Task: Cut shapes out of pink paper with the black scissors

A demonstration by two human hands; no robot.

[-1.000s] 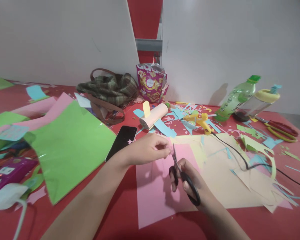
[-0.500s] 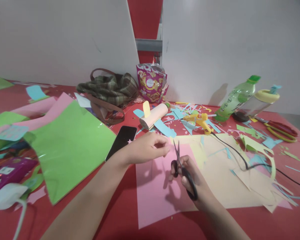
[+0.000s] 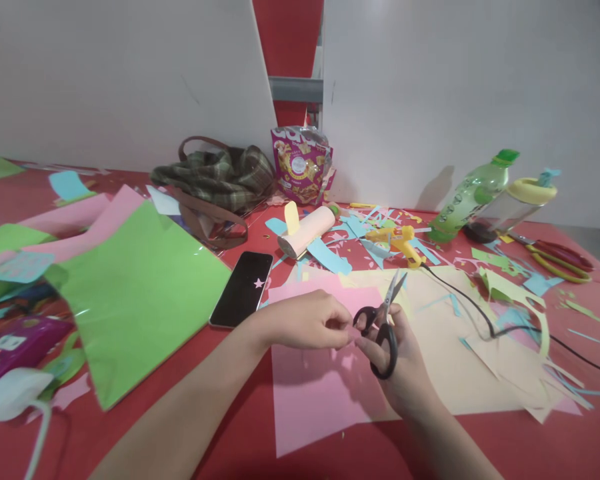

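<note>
My left hand [image 3: 315, 320] is closed in a pinch on a small pink paper piece [image 3: 353, 333], mostly hidden by the fingers. Black-handled scissors [image 3: 389, 320] hang from my right hand [image 3: 405, 353], their blades slightly apart and pointing up and away. My right thumb and a fingertip come close to the pink piece; whether they touch it I cannot tell. Below both hands lies a pink paper sheet [image 3: 305, 407], partly over a cream sheet [image 3: 445, 380]. Left of my left hand, a black phone [image 3: 240, 287] carries a tiny pink star [image 3: 259, 283].
Beyond my hands lies a paper-covered tube [image 3: 310, 230] among scraps. A yellow glue gun [image 3: 403, 243] trails its black cord to the right. Behind stand a green bottle [image 3: 473, 197], a clear cup [image 3: 515, 207] and a snack bag [image 3: 303, 167]. Green paper [image 3: 145, 293] covers the left.
The scissors have swung away from my left hand, and their blades now point up to the right. Both hands have come together, my left moving right and slightly nearer.
</note>
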